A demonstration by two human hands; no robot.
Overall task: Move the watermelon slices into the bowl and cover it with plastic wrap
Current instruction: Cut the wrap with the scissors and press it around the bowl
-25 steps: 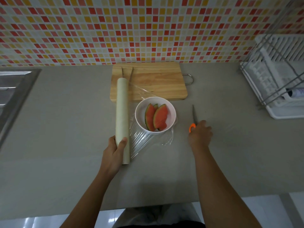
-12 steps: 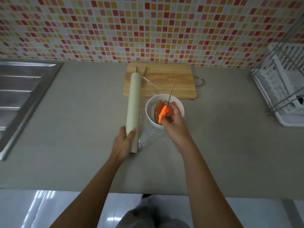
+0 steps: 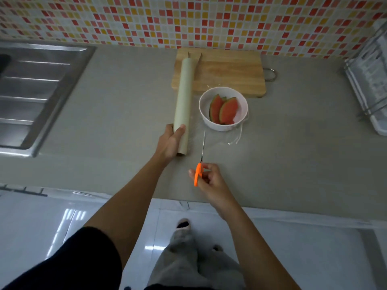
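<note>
A white bowl [image 3: 243,120] stands on the grey counter and holds watermelon slices [image 3: 224,109]. A sheet of clear plastic wrap [image 3: 234,137] runs from the roll under and around the bowl. The long pale roll of plastic wrap [image 3: 184,101] lies left of the bowl, its far end on the cutting board. My left hand [image 3: 170,141] grips the roll's near end. My right hand [image 3: 209,181] holds orange-handled scissors [image 3: 200,164] near the counter's front edge, blades pointing toward the wrap between roll and bowl.
A wooden cutting board [image 3: 228,74] lies behind the bowl against the tiled wall. A steel sink and drainboard [image 3: 37,91] fill the left. A white dish rack [image 3: 368,84] stands at the right edge. The counter's front edge [image 3: 272,204] is close to my right hand.
My right hand picked up the scissors from right of the bowl, carried them over the bowl, then drew them back toward the front edge. My left hand stays on the roll.
</note>
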